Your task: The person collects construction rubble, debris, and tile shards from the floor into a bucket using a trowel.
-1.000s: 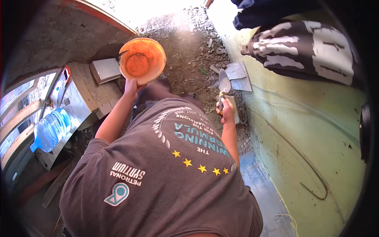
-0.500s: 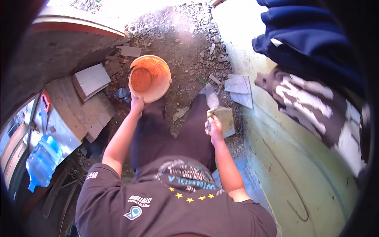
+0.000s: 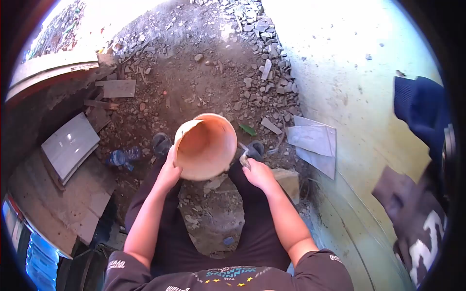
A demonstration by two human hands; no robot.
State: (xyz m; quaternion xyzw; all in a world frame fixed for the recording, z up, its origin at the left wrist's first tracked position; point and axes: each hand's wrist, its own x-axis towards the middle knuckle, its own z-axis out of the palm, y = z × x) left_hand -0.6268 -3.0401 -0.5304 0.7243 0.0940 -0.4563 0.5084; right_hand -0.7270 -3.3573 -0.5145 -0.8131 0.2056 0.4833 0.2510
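Orange bucket (image 3: 206,145) sits in front of my chest, held up over the dirt ground (image 3: 194,82), its chipped rim tipped toward me so the worn inside shows. My left hand (image 3: 169,172) grips it at the lower left edge — fingers curled under and round the wall, thumb lying up against the outside, clenched on the rim. Just right of the bucket, my right hand (image 3: 258,173) is closed round the handle of a small trowel (image 3: 244,157); only a short pale stub of the tool shows above my knuckles, and it lies close against the bucket's right side. Whether the tool touches the bucket I cannot tell, since the bucket hides the blade.

Below the bucket are my dark trousers (image 3: 184,233), legs apart, with my two shoes (image 3: 161,142) peeking out on either side of it. Left of the bucket a crushed plastic bottle (image 3: 121,156) lies in the dirt, and further left a grey tile (image 3: 69,144) rests on wooden boards (image 3: 73,203). Right of the bucket, flat grey slab pieces (image 3: 313,140) lean at the foot of a pale yellow-green wall (image 3: 349,82). Beyond the bucket — toward the top — loose stones and rubble (image 3: 262,72) are scattered along that wall. Dark and patterned cloth (image 3: 417,194) hangs at the far right.
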